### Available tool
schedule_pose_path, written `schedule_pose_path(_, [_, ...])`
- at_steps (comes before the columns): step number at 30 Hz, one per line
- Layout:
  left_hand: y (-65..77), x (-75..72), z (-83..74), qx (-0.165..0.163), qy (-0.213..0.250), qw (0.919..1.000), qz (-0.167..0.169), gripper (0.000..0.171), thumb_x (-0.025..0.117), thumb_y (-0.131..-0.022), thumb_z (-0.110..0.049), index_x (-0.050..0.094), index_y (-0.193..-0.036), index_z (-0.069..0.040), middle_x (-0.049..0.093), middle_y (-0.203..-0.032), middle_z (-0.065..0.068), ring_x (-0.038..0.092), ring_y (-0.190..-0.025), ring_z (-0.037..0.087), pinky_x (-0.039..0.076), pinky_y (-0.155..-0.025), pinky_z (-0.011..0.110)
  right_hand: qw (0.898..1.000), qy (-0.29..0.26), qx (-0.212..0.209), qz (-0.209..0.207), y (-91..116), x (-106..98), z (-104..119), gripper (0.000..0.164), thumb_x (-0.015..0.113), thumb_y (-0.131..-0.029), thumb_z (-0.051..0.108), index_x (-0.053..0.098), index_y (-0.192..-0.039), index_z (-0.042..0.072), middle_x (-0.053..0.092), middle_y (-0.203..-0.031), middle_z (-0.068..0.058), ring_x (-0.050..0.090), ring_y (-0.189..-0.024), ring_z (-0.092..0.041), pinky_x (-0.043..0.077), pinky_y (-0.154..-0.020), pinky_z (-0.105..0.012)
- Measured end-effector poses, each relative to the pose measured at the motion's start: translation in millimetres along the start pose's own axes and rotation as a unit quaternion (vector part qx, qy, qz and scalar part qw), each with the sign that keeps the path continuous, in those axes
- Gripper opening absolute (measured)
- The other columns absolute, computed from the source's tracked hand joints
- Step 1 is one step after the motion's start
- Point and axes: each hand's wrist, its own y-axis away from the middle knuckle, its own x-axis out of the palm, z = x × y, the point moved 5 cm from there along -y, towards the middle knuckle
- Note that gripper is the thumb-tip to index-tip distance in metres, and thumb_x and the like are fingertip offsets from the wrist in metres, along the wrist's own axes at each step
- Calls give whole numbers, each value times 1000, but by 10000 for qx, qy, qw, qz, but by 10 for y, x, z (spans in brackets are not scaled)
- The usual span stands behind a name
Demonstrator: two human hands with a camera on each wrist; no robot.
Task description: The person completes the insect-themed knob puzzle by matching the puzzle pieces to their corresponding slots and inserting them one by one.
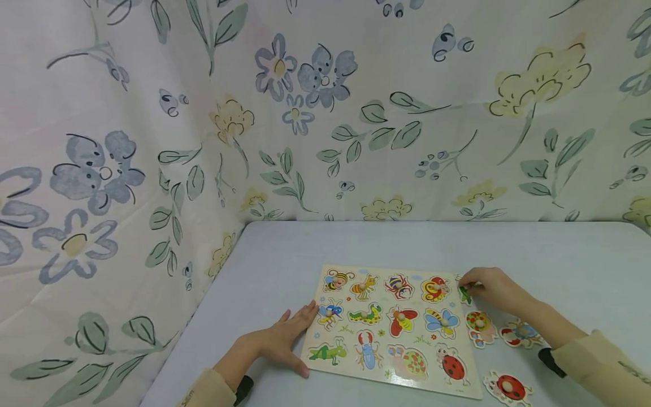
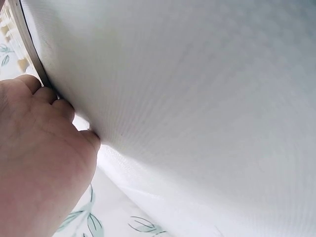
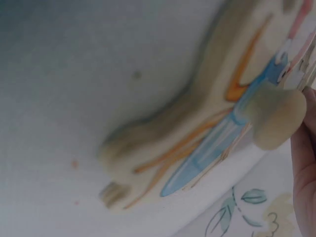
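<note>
Green piece (image 1: 465,294) sits at two o'clock of the board (image 1: 421,339), close by its right edge, pinched in the fingers of the right hand (image 1: 490,288), which hide part of it; whether it touches the board cannot be told. The board lies flat on the pale worktop (image 1: 285,249). At its nine o'clock, the left hand (image 1: 285,339) has its fingers stretched out against the edge and the thumb spread towards seven o'clock, grasping nothing; the left wrist view shows its fingertips up against the board's side. Knobbed insect pieces (image 1: 398,286) fill the board's upper two rows, while the pictures in its lowest row look flat. Loose on the worktop at the board's three o'clock is the snail (image 1: 480,328), just beside the edge, with the beetle (image 1: 523,334) farther out in the same direction, near the right forearm. At four o'clock, past the near right corner, lies the ladybird (image 1: 508,388), its knob up. The right wrist view shows the beetle close and blurred, blue-bodied with a pale knob, and part of the right hand at three o'clock. Beyond the worktop, at twelve o'clock, hangs a flowered curtain (image 1: 376,135).
</note>
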Motion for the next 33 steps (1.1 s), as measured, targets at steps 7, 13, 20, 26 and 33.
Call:
schedule_pose_path(7, [-5, -4, -17, 10, -24, 10000, -3, 124, 85, -70, -45, 5, -156, -6, 0, -163, 8, 3, -149, 26, -1, -118, 53, 9999, -12, 153, -23, 0, -7, 4, 14, 68, -80, -11, 71, -89, -1, 69, -89, -10, 66, -86, -34, 57, -72, -42])
schedule_pose_path(13, [-15, 2, -11, -3, -47, 10000, -6, 124, 85, -70, -45, 5, -156, -6, 1, -163, 8, 4, -149, 26, 0, -118, 53, 9999, 92, 127, -31, 22, -53, 48, 12, 70, -79, -10, 71, -88, -2, 69, -87, -10, 66, -83, -33, 57, -69, -40])
schedule_pose_path(20, [-6, 1, -9, -81, -33, 10000, -27, 124, 86, -69, -44, 6, -157, -7, 2, -163, 7, 5, -149, 26, 0, -118, 52, 9998, -134, 139, -68, 32, -112, 164, 12, 70, -79, -10, 72, -90, -4, 69, -88, -11, 66, -79, -27, 57, -65, -33])
schedule_pose_path(26, [-12, 4, 8, -55, -43, 10000, -23, 124, 85, -69, -45, 5, -156, -7, 1, -163, 8, 4, -149, 26, -1, -118, 52, 9990, -391, 189, 81, 83, -71, 340, 13, 70, -81, -7, 73, -92, 0, 69, -90, -5, 65, -79, -18, 57, -67, -26])
schedule_pose_path(33, [-30, 16, 41, -44, -74, 10000, -29, 125, 85, -69, -46, 5, -156, -6, 0, -163, 8, 4, -149, 26, -1, -118, 52, 9974, -657, 15, 307, 139, -7, 571, 12, 71, -82, -3, 73, -93, 2, 68, -89, 1, 64, -78, -10, 57, -67, -24])
